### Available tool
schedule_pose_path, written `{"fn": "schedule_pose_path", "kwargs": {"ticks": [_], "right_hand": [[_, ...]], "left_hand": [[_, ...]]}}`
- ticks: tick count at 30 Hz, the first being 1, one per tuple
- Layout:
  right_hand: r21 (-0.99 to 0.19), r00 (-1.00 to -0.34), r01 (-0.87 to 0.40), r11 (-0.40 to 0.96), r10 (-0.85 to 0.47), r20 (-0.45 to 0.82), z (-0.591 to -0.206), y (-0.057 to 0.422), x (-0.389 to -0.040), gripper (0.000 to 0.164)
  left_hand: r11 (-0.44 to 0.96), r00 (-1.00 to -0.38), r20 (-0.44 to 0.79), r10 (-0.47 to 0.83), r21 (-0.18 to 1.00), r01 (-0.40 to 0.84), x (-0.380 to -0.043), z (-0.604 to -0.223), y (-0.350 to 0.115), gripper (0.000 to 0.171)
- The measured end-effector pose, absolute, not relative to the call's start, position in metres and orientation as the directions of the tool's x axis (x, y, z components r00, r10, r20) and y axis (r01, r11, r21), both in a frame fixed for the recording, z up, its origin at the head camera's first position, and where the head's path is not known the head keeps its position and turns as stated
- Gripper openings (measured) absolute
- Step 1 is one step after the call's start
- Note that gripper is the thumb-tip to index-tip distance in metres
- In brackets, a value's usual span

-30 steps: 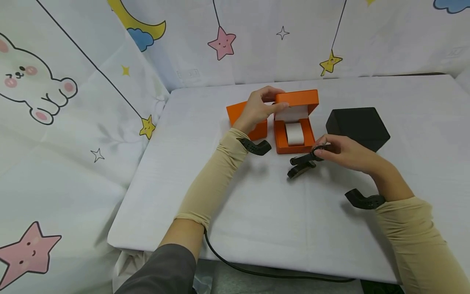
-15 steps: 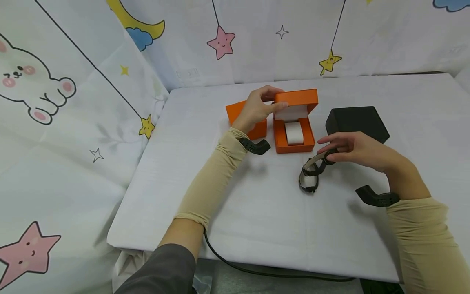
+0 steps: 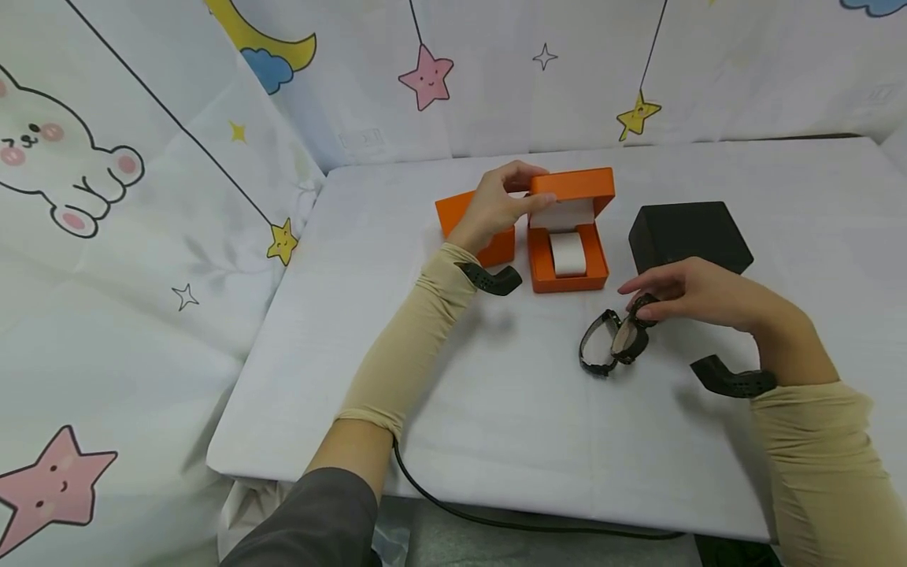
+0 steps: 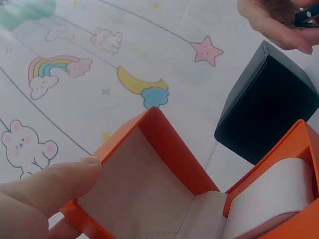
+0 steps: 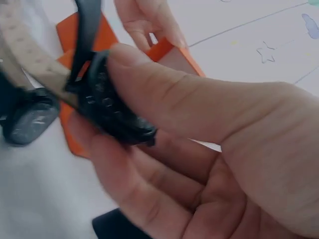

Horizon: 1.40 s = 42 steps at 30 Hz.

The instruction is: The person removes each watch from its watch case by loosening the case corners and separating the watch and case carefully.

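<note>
My left hand grips the raised lid of an orange watch box, thumb at its front edge. Inside the box sits a white watch cushion; the lid's pale lining shows in the left wrist view. In front of the black box, my right hand pinches a dark wristwatch by its case between thumb and fingers. Its strap, beige on the inside, hangs downward. Just left of it is a second dark wristwatch, its strap looped, low over or on the table; contact is unclear.
A black box stands right of the open box. Another orange piece lies to its left, partly hidden by my left hand. A white cloth covers the table; a printed curtain hangs behind. A black cable runs along the front edge.
My right hand has moved right and slightly toward me with the wristwatch. The watches, earlier close together beside the box, now hang or lie lower and side by side. The left hand stays put.
</note>
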State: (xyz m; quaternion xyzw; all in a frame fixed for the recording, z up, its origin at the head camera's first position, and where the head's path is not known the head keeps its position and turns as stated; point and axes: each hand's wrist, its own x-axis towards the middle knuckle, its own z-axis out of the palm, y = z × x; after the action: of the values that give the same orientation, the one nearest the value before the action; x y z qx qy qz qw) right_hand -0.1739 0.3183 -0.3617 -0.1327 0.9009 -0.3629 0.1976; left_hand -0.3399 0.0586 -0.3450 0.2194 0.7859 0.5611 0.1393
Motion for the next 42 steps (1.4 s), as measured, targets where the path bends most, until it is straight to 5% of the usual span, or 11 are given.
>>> {"fn": "schedule_pose_path", "kwargs": {"ticks": [19,42], "right_hand": [[-0.673,-0.807,-0.066,0.737,-0.436,-0.398,-0.374,0.322,-0.182,0.043],[-0.655,-0.817,-0.173,0.736,-0.479,-0.322,-0.386,0.305,-0.184,0.041]], "left_hand": [[0.302,-0.872,0.000,0.489,0.938,0.169,-0.322,-0.322,0.055,0.037],[0.283,-0.865,0.025,0.501,0.940,0.192,-0.337,-0.341,0.059,0.039]]}}
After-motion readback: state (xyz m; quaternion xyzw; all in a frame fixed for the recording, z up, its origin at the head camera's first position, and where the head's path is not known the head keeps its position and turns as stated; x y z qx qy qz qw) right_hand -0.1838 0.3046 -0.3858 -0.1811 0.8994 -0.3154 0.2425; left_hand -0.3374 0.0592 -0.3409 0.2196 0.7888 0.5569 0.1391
